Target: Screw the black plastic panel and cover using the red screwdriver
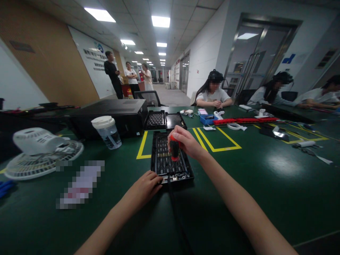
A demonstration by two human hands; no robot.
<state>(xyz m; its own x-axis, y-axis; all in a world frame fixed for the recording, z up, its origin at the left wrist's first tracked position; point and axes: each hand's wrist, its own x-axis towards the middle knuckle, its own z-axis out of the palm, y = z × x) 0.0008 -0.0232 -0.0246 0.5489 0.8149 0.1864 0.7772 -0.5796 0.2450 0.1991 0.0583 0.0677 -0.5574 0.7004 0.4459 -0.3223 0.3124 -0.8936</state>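
Note:
In front of me a black bit case (pixel 172 166) lies open on the green table, with rows of bits and several small metal parts along its near edge. My right hand (pixel 183 140) is closed around the top of a red and black screwdriver (pixel 175 150), held roughly upright over the case. The screwdriver's lower end is hard to make out against the bits. My left hand (pixel 148 184) grips the case's near left corner, its fingers on the edge. A dark strap or cable (pixel 174 205) hangs in front of the case.
Behind the case stands another open black case (pixel 156 119). A lidded clear bottle (pixel 108 132), a white fan (pixel 44 150) and a large black box (pixel 111 113) are to the left. A blue bin (pixel 207 119) sits farther right. People sit across the table; others stand behind.

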